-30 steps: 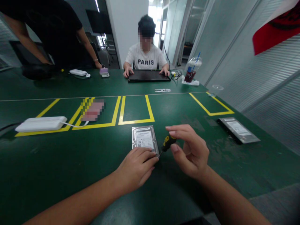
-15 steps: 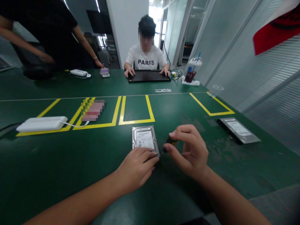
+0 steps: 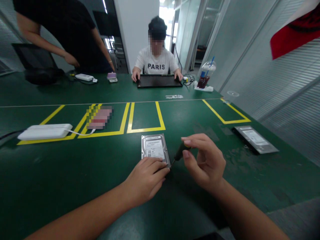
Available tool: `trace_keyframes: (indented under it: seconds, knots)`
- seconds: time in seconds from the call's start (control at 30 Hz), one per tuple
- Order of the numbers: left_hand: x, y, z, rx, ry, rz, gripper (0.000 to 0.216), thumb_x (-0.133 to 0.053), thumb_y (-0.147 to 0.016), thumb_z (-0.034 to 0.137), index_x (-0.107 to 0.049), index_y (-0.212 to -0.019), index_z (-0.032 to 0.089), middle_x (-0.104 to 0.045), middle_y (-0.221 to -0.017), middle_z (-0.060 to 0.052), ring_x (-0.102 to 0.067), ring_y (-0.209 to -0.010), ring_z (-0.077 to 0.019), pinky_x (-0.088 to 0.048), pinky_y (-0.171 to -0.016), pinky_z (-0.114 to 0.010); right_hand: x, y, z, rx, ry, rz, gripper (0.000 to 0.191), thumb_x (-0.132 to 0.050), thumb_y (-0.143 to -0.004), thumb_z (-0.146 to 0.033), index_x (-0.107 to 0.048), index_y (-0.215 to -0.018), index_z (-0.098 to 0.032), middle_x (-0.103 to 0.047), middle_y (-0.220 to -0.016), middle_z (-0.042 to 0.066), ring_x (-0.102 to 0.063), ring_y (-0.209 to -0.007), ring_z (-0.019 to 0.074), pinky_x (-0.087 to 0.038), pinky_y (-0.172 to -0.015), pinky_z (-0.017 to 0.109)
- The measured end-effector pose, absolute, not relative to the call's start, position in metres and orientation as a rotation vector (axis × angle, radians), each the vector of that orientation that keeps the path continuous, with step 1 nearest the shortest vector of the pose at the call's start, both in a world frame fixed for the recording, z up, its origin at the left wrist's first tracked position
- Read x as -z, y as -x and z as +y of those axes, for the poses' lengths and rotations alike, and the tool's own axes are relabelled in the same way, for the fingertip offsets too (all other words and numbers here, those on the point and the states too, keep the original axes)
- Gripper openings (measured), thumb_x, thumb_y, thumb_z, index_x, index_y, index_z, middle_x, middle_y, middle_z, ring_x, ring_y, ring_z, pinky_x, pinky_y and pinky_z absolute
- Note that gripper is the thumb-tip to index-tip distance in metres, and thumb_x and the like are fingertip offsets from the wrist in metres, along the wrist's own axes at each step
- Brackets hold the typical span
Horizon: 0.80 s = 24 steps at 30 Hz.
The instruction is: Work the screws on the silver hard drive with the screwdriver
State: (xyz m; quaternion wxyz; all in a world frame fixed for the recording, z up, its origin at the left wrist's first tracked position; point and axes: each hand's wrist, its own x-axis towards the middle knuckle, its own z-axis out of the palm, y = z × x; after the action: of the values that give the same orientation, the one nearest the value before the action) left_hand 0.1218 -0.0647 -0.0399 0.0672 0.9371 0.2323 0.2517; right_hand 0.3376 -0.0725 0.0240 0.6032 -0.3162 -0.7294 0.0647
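Note:
A silver hard drive [image 3: 153, 148] lies label up on the green table [image 3: 75, 173], just in front of a yellow-taped box. My left hand [image 3: 145, 180] rests palm down on its near edge, fingers together and pressing on the near right corner. My right hand [image 3: 203, 161] pinches the handle of a small black and yellow screwdriver [image 3: 179, 153] between thumb and fingers. The tool slants down to the left, and its tip meets the drive's near right corner beside my left fingertips.
A second drive [image 3: 255, 138] lies at the right. A white power strip [image 3: 45, 131] and a blurred pink item [image 3: 99, 117] sit at the left. Across the table a seated person holds a dark laptop [image 3: 158, 81]; a drink cup [image 3: 206, 75] stands nearby. Another person stands at far left.
My right fingers have rolled round the screwdriver handle, hiding most of its yellow. The left hand and drive stayed put. The standing person at far left has straightened and lifted their hand.

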Motion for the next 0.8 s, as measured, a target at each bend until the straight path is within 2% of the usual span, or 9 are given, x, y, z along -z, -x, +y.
trace_keyframes:
  seconds: [0.07,0.13,0.27,0.33,0.47,0.53,0.63,0.7,0.8]
  knots:
    - [0.0400,-0.1215,-0.0648,-0.762,-2.825,0.700,0.031,-0.058,-0.091,0.016,-0.062,-0.122,0.017,-0.068,-0.118,-0.009,-0.059,-0.114,-0.0300,-0.051,-0.095,-0.051,-0.0238,-0.3382,-0.0720,-0.189,0.705,-1.699,0.044,-0.060,-0.077,0.000,-0.063,-0.116,-0.018,-0.068,-0.105,0.010,-0.063,-0.097,0.0242,-0.053,-0.079,0.043]
    - [0.0401,-0.1213,-0.0649,-0.761,-2.826,0.701,0.031,-0.058,-0.091,0.016,-0.062,-0.122,0.017,-0.068,-0.119,-0.009,-0.059,-0.114,-0.0304,-0.051,-0.095,-0.051,-0.0243,-0.3384,-0.0717,-0.166,0.716,-1.709,0.042,-0.063,-0.076,-0.003,-0.064,-0.115,-0.018,-0.066,-0.109,0.011,-0.062,-0.099,0.0246,-0.053,-0.080,0.043]
    - [0.0404,-0.1213,-0.0645,-0.742,-2.828,0.699,0.032,-0.057,-0.091,0.016,-0.061,-0.123,0.017,-0.067,-0.120,-0.009,-0.059,-0.115,-0.0303,-0.050,-0.095,-0.051,-0.0255,-0.3382,-0.0716,-0.063,0.764,-1.685,0.040,-0.074,-0.070,-0.003,-0.066,-0.106,-0.019,-0.060,-0.096,0.006,-0.059,-0.087,0.0182,-0.051,-0.071,0.034]
    - [0.0403,-0.1215,-0.0644,-0.747,-2.828,0.699,0.032,-0.058,-0.091,0.017,-0.061,-0.123,0.017,-0.068,-0.119,-0.009,-0.059,-0.115,-0.0304,-0.051,-0.094,-0.051,-0.0255,-0.3387,-0.0720,-0.095,0.762,-1.679,0.040,-0.070,-0.072,-0.001,-0.065,-0.107,-0.019,-0.062,-0.094,0.005,-0.060,-0.086,0.0183,-0.051,-0.071,0.035]
    - [0.0397,-0.1219,-0.0645,-0.790,-2.822,0.695,0.031,-0.058,-0.091,0.016,-0.062,-0.121,0.017,-0.068,-0.117,-0.009,-0.060,-0.112,-0.0302,-0.051,-0.093,-0.051,-0.0254,-0.3401,-0.0728,-0.183,0.726,-1.706,0.039,-0.060,-0.077,-0.002,-0.064,-0.114,-0.018,-0.067,-0.106,0.010,-0.062,-0.098,0.0240,-0.052,-0.080,0.043]
    - [0.0395,-0.1219,-0.0644,-0.789,-2.822,0.692,0.031,-0.058,-0.091,0.015,-0.062,-0.121,0.017,-0.069,-0.117,-0.009,-0.060,-0.113,-0.0303,-0.052,-0.093,-0.051,-0.0258,-0.3399,-0.0726,-0.144,0.732,-1.716,0.037,-0.065,-0.076,-0.006,-0.065,-0.112,-0.017,-0.065,-0.107,0.011,-0.062,-0.098,0.0237,-0.052,-0.079,0.042]
    - [0.0394,-0.1218,-0.0643,-0.773,-2.823,0.692,0.032,-0.058,-0.091,0.015,-0.062,-0.122,0.017,-0.068,-0.119,-0.009,-0.060,-0.114,-0.0305,-0.051,-0.094,-0.051,-0.0260,-0.3391,-0.0717,-0.076,0.756,-1.703,0.040,-0.074,-0.070,-0.005,-0.065,-0.107,-0.018,-0.061,-0.097,0.006,-0.059,-0.088,0.0189,-0.051,-0.071,0.035]
    - [0.0396,-0.1218,-0.0643,-0.770,-2.824,0.693,0.032,-0.058,-0.091,0.015,-0.062,-0.122,0.017,-0.068,-0.118,-0.009,-0.060,-0.114,-0.0305,-0.052,-0.094,-0.051,-0.0256,-0.3390,-0.0714,-0.102,0.747,-1.685,0.041,-0.071,-0.070,-0.002,-0.065,-0.107,-0.019,-0.061,-0.094,0.005,-0.059,-0.085,0.0180,-0.050,-0.070,0.034]
    - [0.0400,-0.1220,-0.0642,-0.772,-2.828,0.691,0.032,-0.058,-0.091,0.016,-0.062,-0.122,0.017,-0.068,-0.118,-0.010,-0.060,-0.113,-0.0303,-0.052,-0.093,-0.051,-0.0248,-0.3399,-0.0714,-0.199,0.703,-1.689,0.039,-0.062,-0.076,-0.003,-0.064,-0.112,-0.018,-0.066,-0.099,0.008,-0.062,-0.093,0.0227,-0.052,-0.078,0.041]
